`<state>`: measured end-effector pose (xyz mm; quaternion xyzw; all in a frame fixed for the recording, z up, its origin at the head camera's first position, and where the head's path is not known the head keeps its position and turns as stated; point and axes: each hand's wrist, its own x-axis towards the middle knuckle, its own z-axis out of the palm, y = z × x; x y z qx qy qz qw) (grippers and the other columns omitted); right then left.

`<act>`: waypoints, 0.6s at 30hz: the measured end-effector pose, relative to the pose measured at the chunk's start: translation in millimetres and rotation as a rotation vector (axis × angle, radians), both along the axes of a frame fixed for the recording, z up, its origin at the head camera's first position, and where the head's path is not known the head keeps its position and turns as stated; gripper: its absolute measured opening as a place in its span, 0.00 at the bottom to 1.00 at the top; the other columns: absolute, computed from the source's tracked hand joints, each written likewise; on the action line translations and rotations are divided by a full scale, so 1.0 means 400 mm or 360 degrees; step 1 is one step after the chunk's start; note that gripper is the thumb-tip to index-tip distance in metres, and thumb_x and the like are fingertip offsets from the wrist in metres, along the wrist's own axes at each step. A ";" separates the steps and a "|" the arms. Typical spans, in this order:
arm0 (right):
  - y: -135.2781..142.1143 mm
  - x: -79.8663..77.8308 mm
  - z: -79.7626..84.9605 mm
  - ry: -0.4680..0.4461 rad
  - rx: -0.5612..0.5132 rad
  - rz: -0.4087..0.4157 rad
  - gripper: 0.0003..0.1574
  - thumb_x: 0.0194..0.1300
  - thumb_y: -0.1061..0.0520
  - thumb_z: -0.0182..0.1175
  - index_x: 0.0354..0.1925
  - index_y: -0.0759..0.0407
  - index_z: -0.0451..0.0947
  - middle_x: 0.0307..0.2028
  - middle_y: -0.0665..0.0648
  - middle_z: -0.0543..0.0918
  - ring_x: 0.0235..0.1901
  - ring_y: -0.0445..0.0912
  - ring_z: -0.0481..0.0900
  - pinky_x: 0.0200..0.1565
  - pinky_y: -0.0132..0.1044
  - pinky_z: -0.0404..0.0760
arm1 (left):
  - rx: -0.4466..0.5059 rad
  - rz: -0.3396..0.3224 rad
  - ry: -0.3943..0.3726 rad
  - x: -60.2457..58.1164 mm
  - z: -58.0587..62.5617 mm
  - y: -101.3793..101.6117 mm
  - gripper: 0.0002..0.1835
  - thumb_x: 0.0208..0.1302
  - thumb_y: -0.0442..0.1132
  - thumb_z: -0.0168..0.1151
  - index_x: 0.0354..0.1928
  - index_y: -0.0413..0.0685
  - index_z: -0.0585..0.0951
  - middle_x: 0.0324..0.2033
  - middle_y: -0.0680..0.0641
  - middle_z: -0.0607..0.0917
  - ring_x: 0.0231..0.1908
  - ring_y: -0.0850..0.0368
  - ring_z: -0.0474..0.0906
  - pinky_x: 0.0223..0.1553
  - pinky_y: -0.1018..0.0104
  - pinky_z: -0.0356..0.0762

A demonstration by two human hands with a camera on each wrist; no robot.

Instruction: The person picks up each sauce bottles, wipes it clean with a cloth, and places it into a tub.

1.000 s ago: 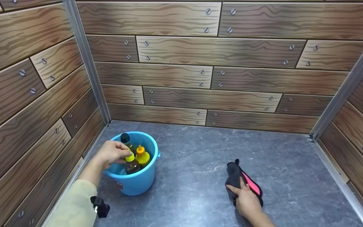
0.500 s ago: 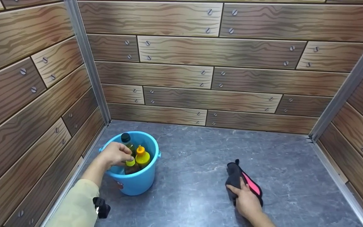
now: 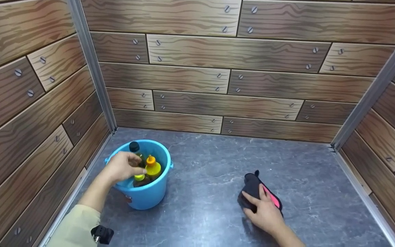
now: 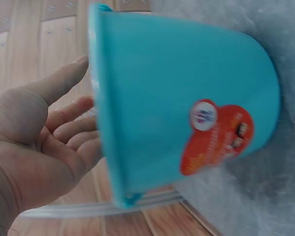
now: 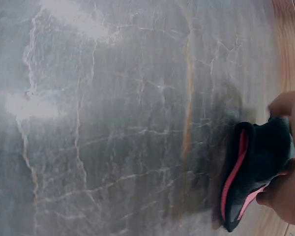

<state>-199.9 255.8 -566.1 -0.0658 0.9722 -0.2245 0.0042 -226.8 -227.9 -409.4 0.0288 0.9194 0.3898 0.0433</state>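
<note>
My left hand (image 3: 120, 167) hovers over the light-blue bucket (image 3: 149, 197), its thumb and fingers apart. The thumb is right by the yellow cap of a brown bottle (image 3: 142, 181) standing in the bucket. In the left wrist view the left hand (image 4: 44, 132) has its palm showing beside the bucket's rim (image 4: 105, 113). Over on the right, my right hand (image 3: 267, 214) grips a soft, folded black piece with pink inside and a small loop (image 3: 252, 185). The right wrist view shows finger and thumb on either side of the black-and-pink piece (image 5: 265, 152).
Also in the bucket are a yellow squeeze bottle with an orange cap (image 3: 153, 168) and a dark-capped bottle (image 3: 134, 146). A grey marbled surface (image 3: 204, 178) lies beneath everything. Wood-patterned walls (image 3: 190, 79) enclose the back and both sides.
My left thumb and fingers have parted from the yellow-capped bottle, which now stands lower in the bucket. My right fingers have spread wider and shifted round the black-and-pink piece.
</note>
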 end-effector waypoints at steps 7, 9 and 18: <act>-0.006 -0.003 0.046 0.0092 0.0051 -0.0017 0.41 0.71 0.35 0.68 0.77 0.42 0.73 0.80 0.77 0.52 0.75 0.80 0.53 0.64 0.79 0.65 | -0.0036 0.0047 0.0352 0.020 0.054 0.089 0.29 0.70 0.50 0.74 0.64 0.36 0.83 0.58 0.37 0.86 0.55 0.41 0.84 0.55 0.45 0.83; -0.012 -0.005 0.056 0.0078 0.0077 -0.0033 0.45 0.71 0.30 0.65 0.78 0.41 0.70 0.80 0.76 0.51 0.75 0.79 0.51 0.65 0.79 0.62 | -0.0059 0.0051 0.0480 0.027 0.053 0.128 0.30 0.69 0.51 0.75 0.65 0.38 0.83 0.52 0.38 0.89 0.44 0.46 0.87 0.48 0.49 0.85; -0.041 -0.014 0.084 0.0043 0.0181 -0.0044 0.58 0.67 0.14 0.50 0.82 0.41 0.62 0.82 0.72 0.47 0.77 0.79 0.45 0.70 0.76 0.56 | -0.0086 -0.0151 0.0705 0.062 -0.001 0.316 0.38 0.69 0.59 0.72 0.70 0.41 0.78 0.67 0.32 0.79 0.68 0.35 0.75 0.68 0.39 0.72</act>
